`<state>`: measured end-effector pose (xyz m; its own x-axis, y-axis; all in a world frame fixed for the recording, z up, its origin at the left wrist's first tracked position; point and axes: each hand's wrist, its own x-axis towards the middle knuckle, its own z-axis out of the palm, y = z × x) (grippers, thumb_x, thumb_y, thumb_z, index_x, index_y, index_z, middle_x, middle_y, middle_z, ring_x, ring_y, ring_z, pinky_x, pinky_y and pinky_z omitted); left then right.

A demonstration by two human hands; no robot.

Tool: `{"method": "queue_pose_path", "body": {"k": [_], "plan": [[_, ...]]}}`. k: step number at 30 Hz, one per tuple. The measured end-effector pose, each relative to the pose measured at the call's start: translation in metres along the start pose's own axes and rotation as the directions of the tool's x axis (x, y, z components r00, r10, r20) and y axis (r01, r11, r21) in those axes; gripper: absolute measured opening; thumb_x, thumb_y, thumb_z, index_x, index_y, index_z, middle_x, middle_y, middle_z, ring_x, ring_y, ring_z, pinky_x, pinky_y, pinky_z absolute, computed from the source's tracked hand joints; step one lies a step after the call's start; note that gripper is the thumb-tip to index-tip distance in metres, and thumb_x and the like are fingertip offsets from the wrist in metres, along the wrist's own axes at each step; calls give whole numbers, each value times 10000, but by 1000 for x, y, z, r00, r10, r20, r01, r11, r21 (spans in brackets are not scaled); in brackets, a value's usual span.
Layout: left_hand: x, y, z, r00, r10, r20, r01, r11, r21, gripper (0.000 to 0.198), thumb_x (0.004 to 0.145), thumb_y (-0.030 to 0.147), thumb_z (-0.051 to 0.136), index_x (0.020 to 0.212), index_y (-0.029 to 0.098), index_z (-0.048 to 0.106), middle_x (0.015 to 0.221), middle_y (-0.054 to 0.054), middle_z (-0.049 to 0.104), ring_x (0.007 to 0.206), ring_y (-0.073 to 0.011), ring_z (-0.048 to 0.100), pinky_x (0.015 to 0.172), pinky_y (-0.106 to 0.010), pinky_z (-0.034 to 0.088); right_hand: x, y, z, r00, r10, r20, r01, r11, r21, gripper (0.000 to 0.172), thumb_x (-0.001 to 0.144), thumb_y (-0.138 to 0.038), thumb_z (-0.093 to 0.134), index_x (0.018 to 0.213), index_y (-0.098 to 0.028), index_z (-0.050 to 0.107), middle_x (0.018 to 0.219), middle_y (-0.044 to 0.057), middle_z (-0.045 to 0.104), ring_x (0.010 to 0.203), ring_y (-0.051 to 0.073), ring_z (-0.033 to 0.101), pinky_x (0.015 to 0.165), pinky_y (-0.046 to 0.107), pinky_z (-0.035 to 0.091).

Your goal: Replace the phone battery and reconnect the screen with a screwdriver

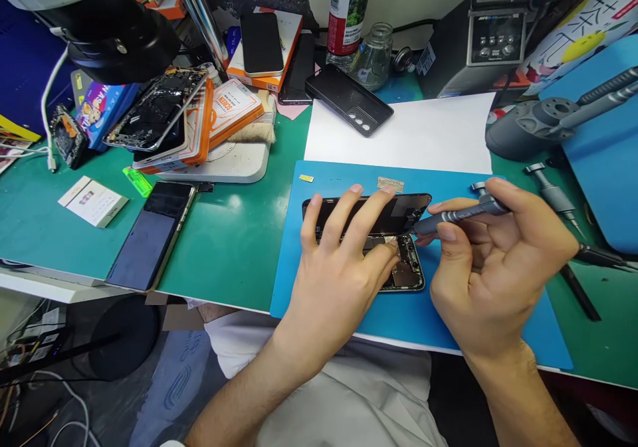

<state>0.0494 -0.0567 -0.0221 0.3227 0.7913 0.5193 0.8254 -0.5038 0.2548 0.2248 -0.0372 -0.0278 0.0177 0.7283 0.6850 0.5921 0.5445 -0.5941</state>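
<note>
An opened phone [409, 271] lies on the blue mat [294, 261], its inner parts exposed. Its dark screen panel [399, 213] is tilted up along the far side. My left hand [343, 261] spreads over the phone, fingertips on the raised panel's top edge, with thumb and lower fingers over the inside. A grey screwdriver [461, 213] is held between the thumb and fingers of my right hand [503, 261]. Its front end points left at the right end of the phone, beside the hinge line; the tip itself is hard to make out.
Another phone [152, 234] and a small white box [93, 201] lie at the left. Stacked orange boxes [199, 135] stand behind them, under a microscope head [124, 42]. A black phone cover [349, 98] rests on white paper [438, 135]. Tweezers and a second screwdriver [555, 194] lie right.
</note>
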Motion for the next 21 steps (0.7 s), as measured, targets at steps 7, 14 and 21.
{"method": "queue_pose_path", "body": {"k": [7, 14, 21], "plan": [[0, 0, 1, 1000, 0, -12, 0, 1000, 7, 83, 1010, 391, 707, 1003, 331, 765, 1654, 21, 530, 1579, -277, 422, 1367, -610, 199, 2, 0, 0, 1000, -15, 22, 15, 1000, 0, 719, 942, -98, 660, 1569, -406, 490, 1297, 93, 677, 999, 251, 756, 679, 401, 692], [0, 0, 1, 1000, -1, -7, 1, 1000, -1, 74, 1005, 385, 715, 1015, 331, 764, 1660, 15, 523, 1584, -278, 413, 1374, -605, 180, -2, 0, -2, 1000, 6, 27, -4, 998, -61, 766, 927, -122, 716, 1590, -409, 462, 1347, 92, 694, 1012, 253, 773, 711, 411, 704], [0, 0, 0, 1000, -2, -5, 2, 1000, -5, 78, 1014, 393, 703, 1018, 341, 760, 1657, 23, 527, 1586, -266, 413, 1370, -595, 177, -4, 6, -5, 992, -123, -5, 120, 976, -180, 775, 905, -178, 768, 1591, -411, 492, 1391, 65, 704, 1019, 264, 775, 754, 453, 706]]}}
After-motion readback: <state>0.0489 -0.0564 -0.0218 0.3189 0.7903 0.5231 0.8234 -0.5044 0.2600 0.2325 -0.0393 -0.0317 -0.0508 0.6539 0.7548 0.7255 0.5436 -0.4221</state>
